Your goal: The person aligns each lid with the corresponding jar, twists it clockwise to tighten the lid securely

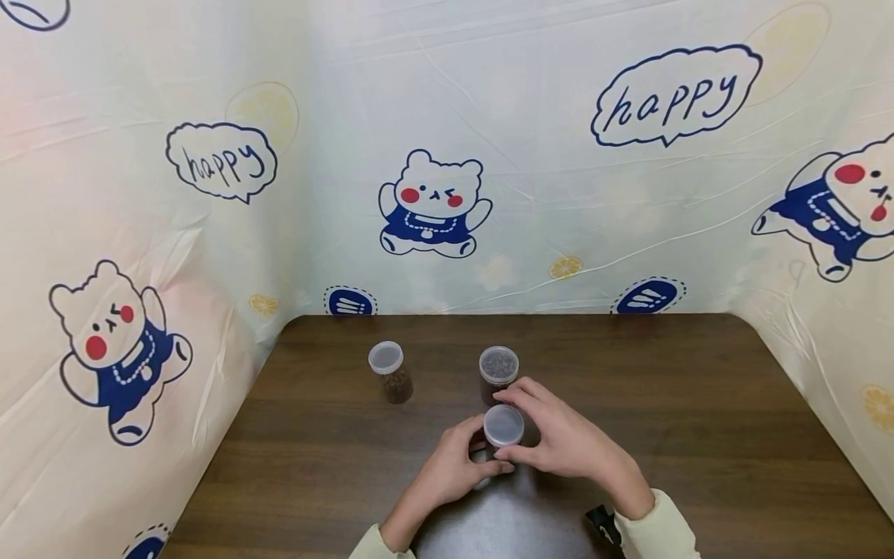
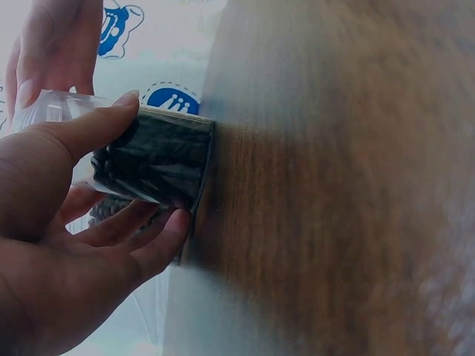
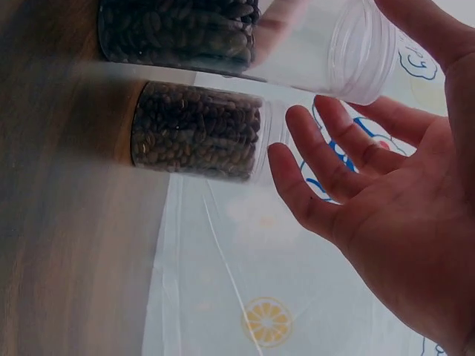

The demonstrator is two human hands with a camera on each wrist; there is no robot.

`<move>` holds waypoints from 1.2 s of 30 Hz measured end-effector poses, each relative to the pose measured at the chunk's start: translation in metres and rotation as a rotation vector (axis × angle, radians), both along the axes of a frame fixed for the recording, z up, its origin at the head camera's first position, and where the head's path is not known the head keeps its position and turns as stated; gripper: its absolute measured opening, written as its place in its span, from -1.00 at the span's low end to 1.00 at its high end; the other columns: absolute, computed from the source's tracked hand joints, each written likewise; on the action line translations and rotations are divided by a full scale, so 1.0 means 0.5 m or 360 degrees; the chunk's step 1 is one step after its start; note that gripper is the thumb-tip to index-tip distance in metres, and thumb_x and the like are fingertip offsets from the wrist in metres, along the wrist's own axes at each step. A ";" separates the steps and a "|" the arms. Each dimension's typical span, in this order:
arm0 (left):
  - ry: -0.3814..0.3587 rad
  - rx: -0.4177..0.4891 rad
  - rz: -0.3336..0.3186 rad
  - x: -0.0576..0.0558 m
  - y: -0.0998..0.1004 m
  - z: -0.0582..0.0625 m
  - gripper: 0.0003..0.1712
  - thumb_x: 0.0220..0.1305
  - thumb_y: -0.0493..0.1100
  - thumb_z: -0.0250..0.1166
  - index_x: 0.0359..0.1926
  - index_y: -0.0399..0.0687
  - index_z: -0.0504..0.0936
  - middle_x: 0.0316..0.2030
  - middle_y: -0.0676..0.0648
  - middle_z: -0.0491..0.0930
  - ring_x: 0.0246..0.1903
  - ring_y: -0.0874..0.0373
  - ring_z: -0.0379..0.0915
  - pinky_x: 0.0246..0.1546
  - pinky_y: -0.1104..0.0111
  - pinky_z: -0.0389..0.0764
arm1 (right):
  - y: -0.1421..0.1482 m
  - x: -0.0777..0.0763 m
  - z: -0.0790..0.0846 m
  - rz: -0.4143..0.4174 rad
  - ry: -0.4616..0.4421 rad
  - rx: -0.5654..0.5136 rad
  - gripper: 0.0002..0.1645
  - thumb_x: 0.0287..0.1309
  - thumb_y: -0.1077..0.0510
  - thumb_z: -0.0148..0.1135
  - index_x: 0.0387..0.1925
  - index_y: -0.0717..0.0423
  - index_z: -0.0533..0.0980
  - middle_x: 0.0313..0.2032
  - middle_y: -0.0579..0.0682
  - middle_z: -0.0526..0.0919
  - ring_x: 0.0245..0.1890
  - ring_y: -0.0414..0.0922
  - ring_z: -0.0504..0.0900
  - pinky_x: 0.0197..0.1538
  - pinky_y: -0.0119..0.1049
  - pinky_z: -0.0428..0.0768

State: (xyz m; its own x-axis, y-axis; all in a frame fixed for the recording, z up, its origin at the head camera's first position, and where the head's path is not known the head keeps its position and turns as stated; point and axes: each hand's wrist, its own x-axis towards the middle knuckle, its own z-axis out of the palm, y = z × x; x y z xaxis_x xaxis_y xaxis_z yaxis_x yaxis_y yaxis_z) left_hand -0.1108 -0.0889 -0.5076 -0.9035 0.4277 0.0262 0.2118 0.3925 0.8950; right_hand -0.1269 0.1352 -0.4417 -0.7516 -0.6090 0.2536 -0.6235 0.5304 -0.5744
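Observation:
A clear jar of coffee beans (image 3: 178, 33) stands upright on the table, with bare plastic above the beans. My left hand (image 1: 457, 466) grips its body, the thumb on one side and the fingers on the other. Around its translucent lid (image 1: 504, 425) my right hand (image 1: 559, 435) has its thumb and index finger on opposite sides. That hand's other fingers (image 3: 319, 159) spread loosely past the lid. Just behind stands a second jar (image 3: 197, 130), filled with beans close to its lid. Off to the left is a third lidded jar (image 1: 393, 374) with brown contents.
The dark wooden table (image 1: 335, 497) ends at the back against a pale printed cloth (image 1: 433, 93), which also hangs along both sides. A small black object (image 1: 602, 524) shows beside my right sleeve (image 1: 656, 532).

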 end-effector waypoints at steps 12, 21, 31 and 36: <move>0.0153 -0.0054 0.0112 0.014 0.009 0.001 -0.38 0.17 -0.02 0.61 0.24 0.08 0.63 0.09 -0.01 0.76 0.11 0.14 0.72 0.07 0.45 0.72 | -0.025 0.023 -0.016 -0.0215 0.0186 -0.0106 -0.44 0.11 -0.17 0.60 0.02 0.02 0.62 -0.10 -0.15 0.66 -0.26 -0.32 0.63 -0.21 -0.41 0.66; 0.0164 -0.0082 0.0176 0.014 0.016 0.002 -0.41 0.19 -0.06 0.61 0.23 0.03 0.65 0.05 -0.03 0.78 0.05 0.13 0.75 0.01 0.49 0.73 | -0.026 0.039 -0.049 -0.0322 0.0103 -0.0240 -0.35 0.14 -0.17 0.59 0.15 -0.01 0.55 -0.03 -0.23 0.65 -0.15 -0.38 0.65 -0.09 -0.30 0.75; 0.0098 0.0030 0.0119 0.005 0.029 0.004 -0.39 0.11 -0.10 0.66 0.20 0.08 0.68 0.05 -0.03 0.78 0.09 0.12 0.74 0.07 0.36 0.75 | 0.004 0.034 -0.041 -0.0211 -0.0159 -0.0255 -0.33 0.22 -0.17 0.52 0.24 0.00 0.49 0.03 -0.15 0.68 -0.06 -0.19 0.74 -0.01 -0.19 0.80; 0.0110 -0.0021 0.0095 -0.003 0.043 0.016 -0.37 0.12 -0.02 0.65 0.22 0.11 0.67 0.08 -0.01 0.77 0.10 0.16 0.73 0.06 0.40 0.74 | 0.021 0.028 -0.034 -0.0234 -0.0164 -0.0280 -0.33 0.20 -0.14 0.55 0.23 -0.03 0.49 0.03 -0.15 0.68 -0.08 -0.25 0.74 -0.05 -0.18 0.80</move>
State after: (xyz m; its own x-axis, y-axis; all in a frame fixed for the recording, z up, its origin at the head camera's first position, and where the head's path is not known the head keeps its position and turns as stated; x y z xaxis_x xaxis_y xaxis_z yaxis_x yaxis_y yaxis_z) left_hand -0.1123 -0.0672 -0.4997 -0.9237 0.3737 0.0841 0.2487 0.4180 0.8737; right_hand -0.1127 0.1454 -0.4587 -0.8563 -0.4442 0.2634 -0.4802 0.4972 -0.7226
